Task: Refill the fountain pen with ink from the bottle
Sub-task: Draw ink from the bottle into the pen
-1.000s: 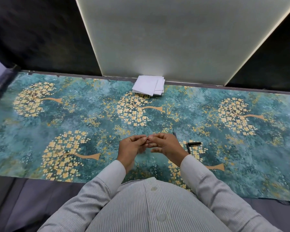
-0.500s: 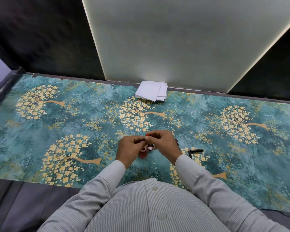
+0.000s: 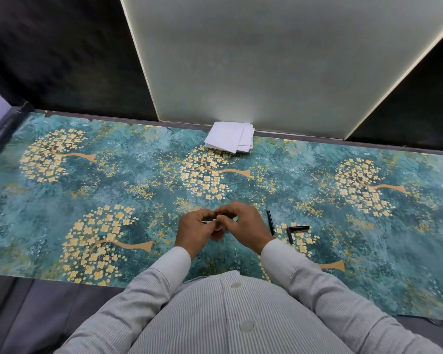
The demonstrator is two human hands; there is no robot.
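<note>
My left hand (image 3: pixel 193 232) and my right hand (image 3: pixel 244 226) meet fingertip to fingertip just above the table, near its front edge. Between them shows a small reddish ink bottle (image 3: pixel 217 233), mostly hidden by the fingers. My left fingers curl around the bottle. My right thumb and fingers pinch its top, where the cap sits out of sight. To the right of my right hand, black pen parts lie on the cloth: a long thin piece (image 3: pixel 270 222), a short piece (image 3: pixel 289 236) and a cap-like piece (image 3: pixel 300 227).
A teal cloth with yellow flowering trees (image 3: pixel 113 190) covers the table. A stack of white paper squares (image 3: pixel 229 139) lies at the back centre against a pale upright panel (image 3: pixel 266 60). A dark roll (image 3: pixel 0 134) borders the left end.
Both hands have moved slightly away from my body and closed tighter together, and the reddish bottle has come into view between them. The pen parts have not moved.
</note>
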